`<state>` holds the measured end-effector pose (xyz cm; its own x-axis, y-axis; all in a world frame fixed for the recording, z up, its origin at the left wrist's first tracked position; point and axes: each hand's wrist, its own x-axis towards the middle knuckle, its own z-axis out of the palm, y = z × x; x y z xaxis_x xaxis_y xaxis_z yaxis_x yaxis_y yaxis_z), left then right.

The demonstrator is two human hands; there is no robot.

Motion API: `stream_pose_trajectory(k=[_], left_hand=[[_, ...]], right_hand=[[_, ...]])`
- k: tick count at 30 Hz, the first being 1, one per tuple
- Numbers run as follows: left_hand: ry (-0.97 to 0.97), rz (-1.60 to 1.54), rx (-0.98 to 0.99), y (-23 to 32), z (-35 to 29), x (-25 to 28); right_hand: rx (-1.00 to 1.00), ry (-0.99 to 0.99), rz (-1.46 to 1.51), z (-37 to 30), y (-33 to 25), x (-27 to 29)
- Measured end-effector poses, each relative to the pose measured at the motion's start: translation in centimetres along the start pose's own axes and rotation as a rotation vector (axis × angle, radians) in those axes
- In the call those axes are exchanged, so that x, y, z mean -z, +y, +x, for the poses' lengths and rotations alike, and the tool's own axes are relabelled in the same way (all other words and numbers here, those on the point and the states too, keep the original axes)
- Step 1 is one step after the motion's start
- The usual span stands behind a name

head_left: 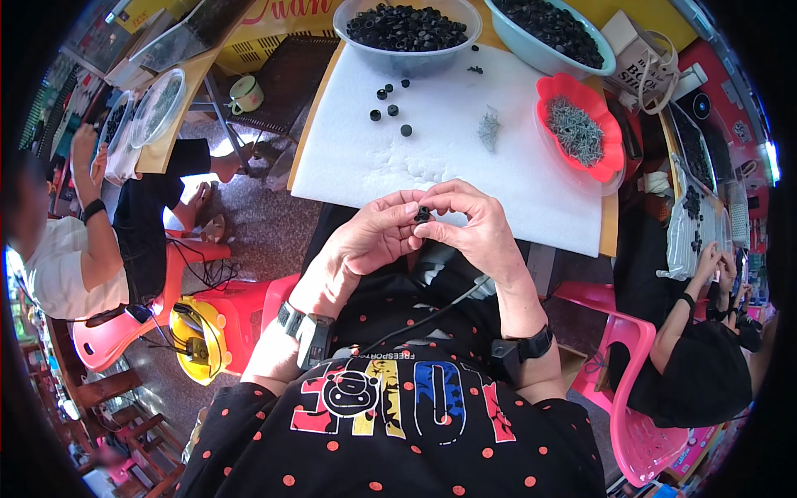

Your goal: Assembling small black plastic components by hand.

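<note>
Just past the near edge of the white foam sheet, my two hands meet in front of my body. My left hand and my right hand both pinch a small black plastic part between their fingertips. Its finer shape is partly covered by the fingers. Several black round caps lie loose on the sheet beyond my left hand. A little heap of thin silvery metal pins or screws sits beyond my right hand. Farther back are a few joined black bits.
At the far edge stand a clear bowl and a pale blue basin, both full of black parts. A red scalloped dish holds metal pieces at the right. Co-workers sit on pink chairs at both sides.
</note>
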<state>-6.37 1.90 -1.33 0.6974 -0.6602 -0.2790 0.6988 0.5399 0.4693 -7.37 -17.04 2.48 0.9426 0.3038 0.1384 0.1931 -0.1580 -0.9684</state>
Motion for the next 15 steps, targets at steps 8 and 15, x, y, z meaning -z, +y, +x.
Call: stream_pose_trajectory(k=[8,15], left_hand=[[0.007,0.030,-0.034,0.07,0.06,0.26],[-0.025,-0.010,-0.075,0.10,-0.11,0.34]], right_hand=[[0.041,-0.007,-0.050,0.05,0.19,-0.18],[0.194,0.033,-0.174,0.27,0.08,-0.52]])
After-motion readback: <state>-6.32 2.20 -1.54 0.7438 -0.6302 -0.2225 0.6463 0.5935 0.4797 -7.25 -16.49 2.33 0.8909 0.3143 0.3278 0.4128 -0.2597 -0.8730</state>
